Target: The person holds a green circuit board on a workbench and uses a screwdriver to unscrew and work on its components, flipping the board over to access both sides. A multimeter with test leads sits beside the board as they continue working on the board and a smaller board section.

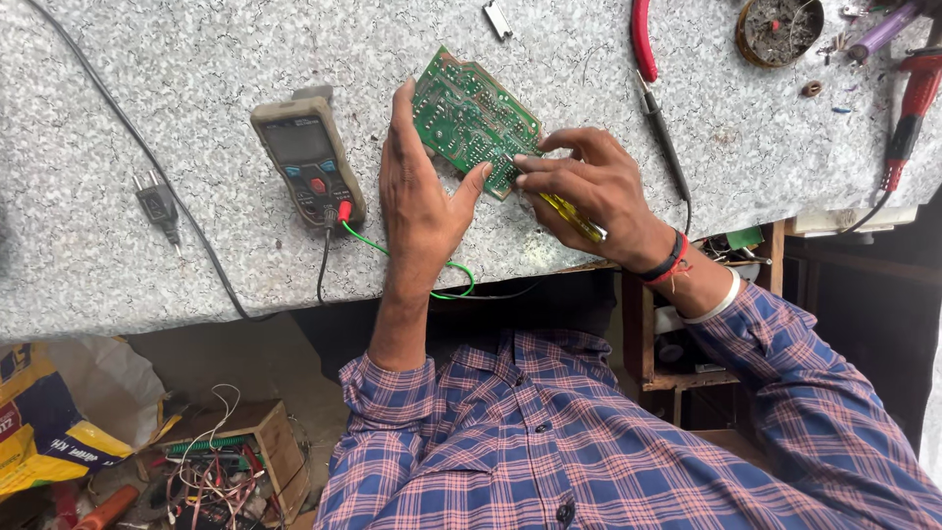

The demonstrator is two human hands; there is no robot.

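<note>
From the head camera you look down on a speckled grey stone-like tabletop. Your left hand stands on its edge near the front edge of the tabletop, and its fingers and thumb grasp the green circuit board. The board is a flat rectangle, tilted, with its solder side up, full of small shiny points and thin lines. Your right hand is just beside it; the fingertips touch the near corner of the board, and the fingers are closed around a yellow translucent screwdriver, whose handle shows under the palm.

Left of your left hand lies a multimeter, a rounded olive case with a dark screen, and a green wire goes from it over the front edge. A black plug with a cable lies further left. Near the far right corner you see a round metal tin and a red-handled tool.
</note>
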